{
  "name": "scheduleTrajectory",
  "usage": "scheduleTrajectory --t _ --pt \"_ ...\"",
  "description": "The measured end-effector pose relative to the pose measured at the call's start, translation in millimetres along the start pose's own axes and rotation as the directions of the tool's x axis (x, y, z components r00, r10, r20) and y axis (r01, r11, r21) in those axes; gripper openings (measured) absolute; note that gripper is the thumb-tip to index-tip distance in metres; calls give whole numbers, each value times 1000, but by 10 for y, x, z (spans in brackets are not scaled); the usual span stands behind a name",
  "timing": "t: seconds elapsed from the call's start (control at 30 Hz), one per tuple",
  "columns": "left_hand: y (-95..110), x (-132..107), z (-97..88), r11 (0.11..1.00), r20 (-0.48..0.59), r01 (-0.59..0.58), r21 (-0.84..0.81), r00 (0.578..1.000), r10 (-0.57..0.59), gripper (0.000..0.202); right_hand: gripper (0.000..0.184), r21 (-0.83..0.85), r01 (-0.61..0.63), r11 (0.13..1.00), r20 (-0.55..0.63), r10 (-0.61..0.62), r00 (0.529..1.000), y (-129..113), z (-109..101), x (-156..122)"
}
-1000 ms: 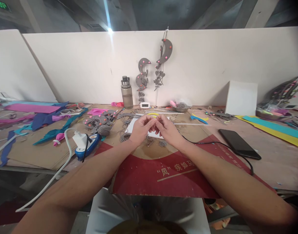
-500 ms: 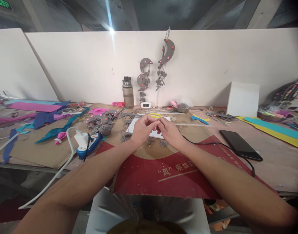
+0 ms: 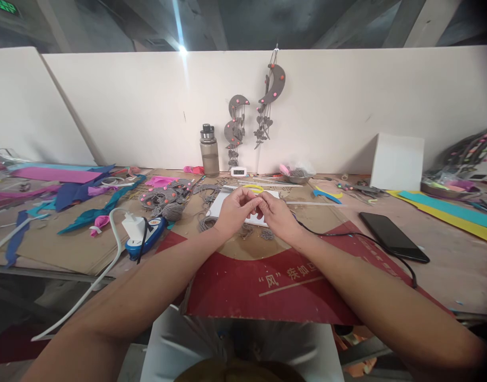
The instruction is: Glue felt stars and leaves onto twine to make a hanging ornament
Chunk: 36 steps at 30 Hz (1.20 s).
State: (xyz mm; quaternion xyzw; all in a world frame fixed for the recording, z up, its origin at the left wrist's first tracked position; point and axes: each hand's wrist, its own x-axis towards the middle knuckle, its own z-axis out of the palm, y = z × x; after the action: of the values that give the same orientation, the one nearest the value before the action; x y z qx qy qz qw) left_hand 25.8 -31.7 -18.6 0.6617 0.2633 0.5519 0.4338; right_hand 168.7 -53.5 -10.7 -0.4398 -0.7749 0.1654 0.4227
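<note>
My left hand (image 3: 236,211) and my right hand (image 3: 278,213) meet at the fingertips above a white board (image 3: 219,204). The fingers of both are curled and pinched together. Whatever they pinch is too small or too hidden to make out. Just beyond the fingertips lies a yellow ring (image 3: 254,188). Grey cord (image 3: 207,223) is coiled to the left of the board, and a small grey tangle (image 3: 267,234) lies in front of it. Under my wrists is a red and brown cardboard sheet (image 3: 243,286).
Grey felt pieces with pink dots (image 3: 166,196), a blue power strip (image 3: 146,241) and a bottle (image 3: 209,154) stand left. A black phone (image 3: 393,237) with a cable lies right. Grey moon-shaped hangings (image 3: 276,85) hang on the white wall. A small clock (image 3: 238,172) stands behind my hands.
</note>
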Motion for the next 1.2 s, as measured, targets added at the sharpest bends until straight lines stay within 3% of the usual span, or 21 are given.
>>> scheduleTrajectory --t 0.33,0.5,0.57,0.67,0.77,0.87,1.0,1.2 --pt "-15 27 -26 999 39 36 25 999 -37 24 31 -28 17 999 -1 -17 1000 52 19 -3" --pt "11 9 -42 996 48 12 92 999 -17 26 24 -68 66 995 -87 -72 994 26 5 -15" --pt "35 -7 -41 993 58 -17 115 998 11 27 24 14 63 998 -103 -61 993 18 14 -16" --pt "81 -28 -24 996 73 -46 81 996 40 30 30 234 19 972 -25 -14 1000 20 52 -11" --pt "99 -36 -1 999 93 -38 -31 995 41 32 33 384 -22 923 38 8 999 23 90 -8" --pt "61 -27 9 986 122 -5 -168 992 26 35 35 425 -20 905 30 8 1000 10 94 -7" --pt "-34 -6 -3 968 132 27 -248 991 7 35 36 361 -21 932 43 6 999 -5 60 4" --pt "-37 3 11 984 75 4 -179 997 10 31 31 133 16 991 22 -19 1000 -17 16 6"
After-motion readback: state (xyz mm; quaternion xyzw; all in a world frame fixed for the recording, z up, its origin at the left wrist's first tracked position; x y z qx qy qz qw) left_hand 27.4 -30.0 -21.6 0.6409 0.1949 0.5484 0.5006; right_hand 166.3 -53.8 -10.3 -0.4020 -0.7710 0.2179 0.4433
